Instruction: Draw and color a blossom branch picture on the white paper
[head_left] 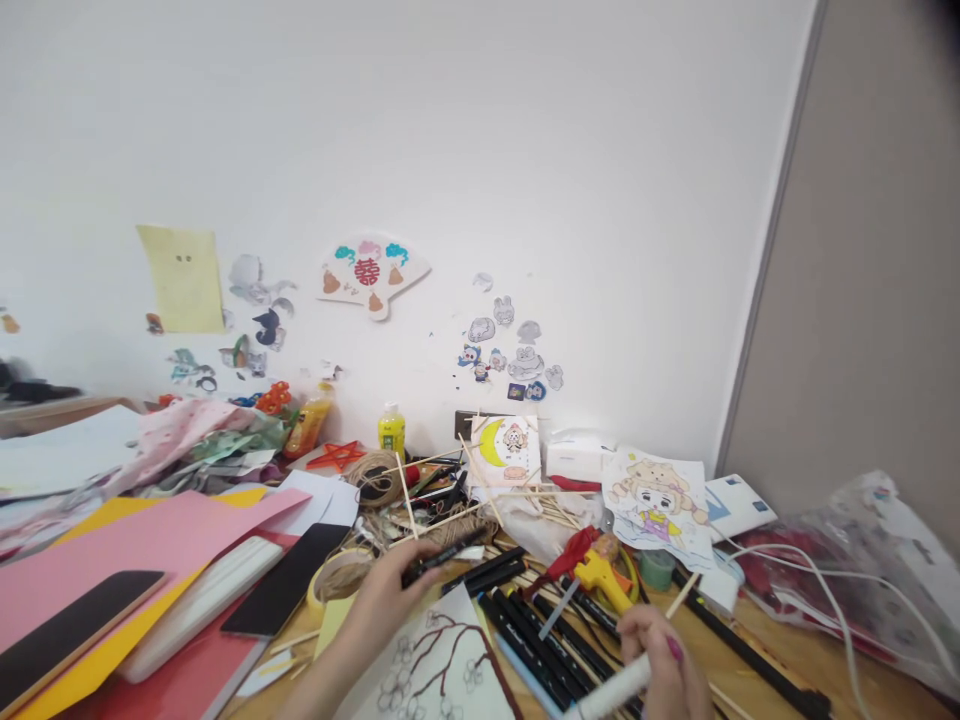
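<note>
My left hand (394,600) is closed around a black marker (450,553), which points up and to the right above the clutter. At the lower right, my right hand (664,660) grips a thick white pen-like stick (611,692); its lower end leaves the frame. Between the hands lies a sheet of paper (442,670) with brown branches and outlined blossoms drawn on it. Several black markers (536,640) lie side by side just right of the sheet. A yellow glue gun (606,572) with a clear glue stick rests just beyond my right hand.
Coloured paper (67,560), a black phone-like slab (289,580) and a white box (202,605) cover the left side. Twine (375,478), thin wooden sticks (409,500) and a yellow bottle (391,430) stand behind. A white cable (832,575) and plastic bag (862,560) lie right.
</note>
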